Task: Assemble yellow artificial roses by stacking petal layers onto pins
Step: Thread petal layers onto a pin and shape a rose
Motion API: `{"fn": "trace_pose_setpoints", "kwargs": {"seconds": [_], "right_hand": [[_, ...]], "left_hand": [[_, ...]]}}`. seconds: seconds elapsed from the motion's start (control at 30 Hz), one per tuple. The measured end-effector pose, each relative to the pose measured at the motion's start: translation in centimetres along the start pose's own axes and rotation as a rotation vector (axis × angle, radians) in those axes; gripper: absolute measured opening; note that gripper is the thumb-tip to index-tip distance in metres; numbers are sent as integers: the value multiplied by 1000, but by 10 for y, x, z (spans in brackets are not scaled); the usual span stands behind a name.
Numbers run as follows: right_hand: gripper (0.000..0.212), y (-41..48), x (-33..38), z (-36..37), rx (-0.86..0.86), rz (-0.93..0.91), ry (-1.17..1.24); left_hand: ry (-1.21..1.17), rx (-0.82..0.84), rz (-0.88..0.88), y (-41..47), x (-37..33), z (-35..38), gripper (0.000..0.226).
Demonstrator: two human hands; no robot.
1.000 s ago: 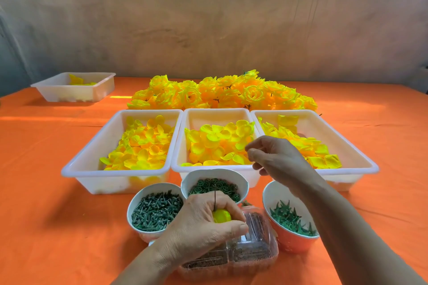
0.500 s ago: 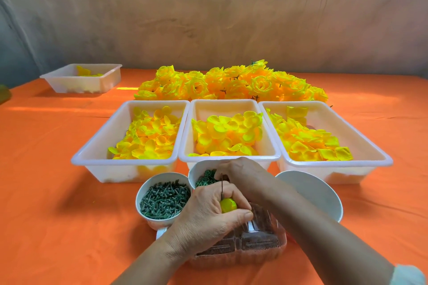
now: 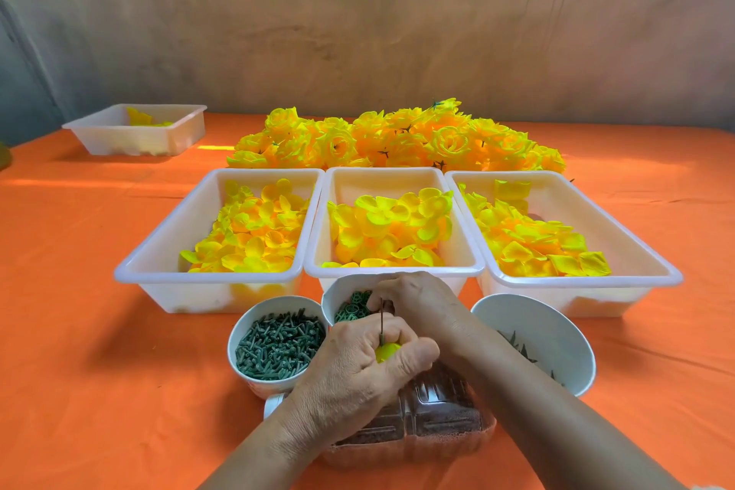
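Much of the work is hidden from us. The left hand (image 3: 354, 370) wraps its fingers round a small yellow bud (image 3: 387, 351), of which only a sliver shows beside the thumb. A thin dark pin (image 3: 381, 320) stands upright out of the bud, just above a clear plastic box (image 3: 437, 422). That box lies mostly under both forearms, and its dark contents are too blurred to name. The right hand (image 3: 425, 302) reaches over the middle cup (image 3: 332, 296) and covers most of it. Its fingers bend down toward the green ring-shaped pieces (image 3: 352, 308) inside, and we cannot tell whether they pinch one. We count three vessels in the near row: the left cup (image 3: 238, 330) full of dark green pegs (image 3: 278, 346), the middle cup, and the right bowl (image 3: 557, 334), whose green pointed pieces (image 3: 517, 346), possibly calyxes, are partly cut off by the right forearm. Behind them three white trays stand side by side: the left tray (image 3: 159, 265), the middle tray (image 3: 393, 271) and the right tray (image 3: 576, 283), each holding loose yellow petals (image 3: 389, 227). A fourth, smaller tray (image 3: 119, 135) sits well apart at the far left with a few petals in it. Beyond the three trays one heap of finished yellow roses (image 3: 397, 139) lies on the orange tabletop (image 3: 79, 330), too overlapped for us to count.
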State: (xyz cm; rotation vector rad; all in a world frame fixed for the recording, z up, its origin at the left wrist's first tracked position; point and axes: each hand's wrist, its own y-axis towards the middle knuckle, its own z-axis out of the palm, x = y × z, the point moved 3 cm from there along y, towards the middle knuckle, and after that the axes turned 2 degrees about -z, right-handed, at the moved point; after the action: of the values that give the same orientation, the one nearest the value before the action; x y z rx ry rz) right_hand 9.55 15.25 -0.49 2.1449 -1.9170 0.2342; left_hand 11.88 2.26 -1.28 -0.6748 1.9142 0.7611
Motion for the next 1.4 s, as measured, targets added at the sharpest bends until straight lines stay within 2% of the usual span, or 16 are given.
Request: {"fn": "trace_pose_setpoints", "kwargs": {"seconds": [0.27,0.53,0.7,0.87,1.0,1.23,1.4], "right_hand": [[33,-1,-3,0,-25,5,43],[19,-8,0,-5,-171,-3,146],[13,-11,-4,-9,-278,68,252],[26,-15,-7,-10,-263,54,252],[34,-19,-13,-8,-264,73,275],[23,-27,-17,-13,-215,236,801],[15,-39,0,-29,-207,199,1380]], "left_hand": [[58,-28,17,2,-1,1,28],[42,-23,15,0,-1,-1,22],[11,14,-1,-2,-2,-1,21],[-13,18,-5,-1,-5,-4,40],[3,-11,-15,-1,-5,-3,34],[39,-19,1,-2,-4,-2,31],[39,-15,-14,0,-2,-1,27]]}}
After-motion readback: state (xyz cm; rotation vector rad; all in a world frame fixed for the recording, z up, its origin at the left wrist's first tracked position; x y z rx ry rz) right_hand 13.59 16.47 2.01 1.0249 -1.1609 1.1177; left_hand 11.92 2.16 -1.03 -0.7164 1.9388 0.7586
